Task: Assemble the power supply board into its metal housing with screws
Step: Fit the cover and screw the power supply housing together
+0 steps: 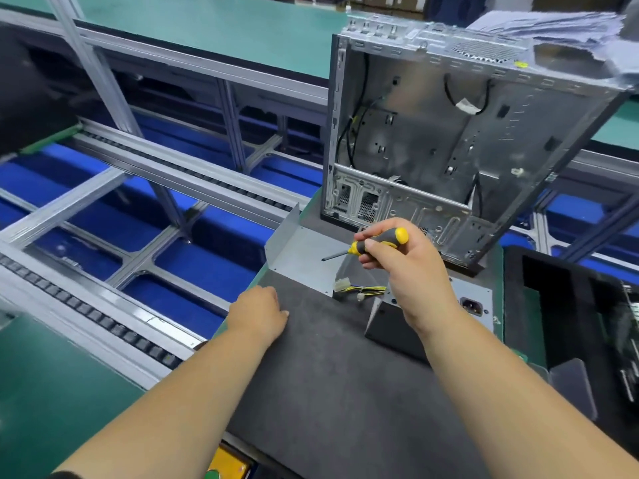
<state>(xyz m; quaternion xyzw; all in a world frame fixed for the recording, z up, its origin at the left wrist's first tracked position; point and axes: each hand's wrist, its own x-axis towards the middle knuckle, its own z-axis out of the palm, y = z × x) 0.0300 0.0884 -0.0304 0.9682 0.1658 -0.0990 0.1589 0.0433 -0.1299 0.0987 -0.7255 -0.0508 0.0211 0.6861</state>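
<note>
My right hand grips a yellow-and-black screwdriver, its shaft pointing left over a bent grey metal housing cover that lies on the dark foam mat. Right of the cover sits the power supply unit with its socket face toward me and a bundle of yellow and black wires coming out at its left. My left hand rests on the mat near its left edge, fingers curled under and hidden; I cannot tell whether it holds anything.
An open computer case stands upright behind the mat. A roller conveyor with blue panels below runs at the left. A black foam tray sits at the right. A stack of papers lies on top of the case.
</note>
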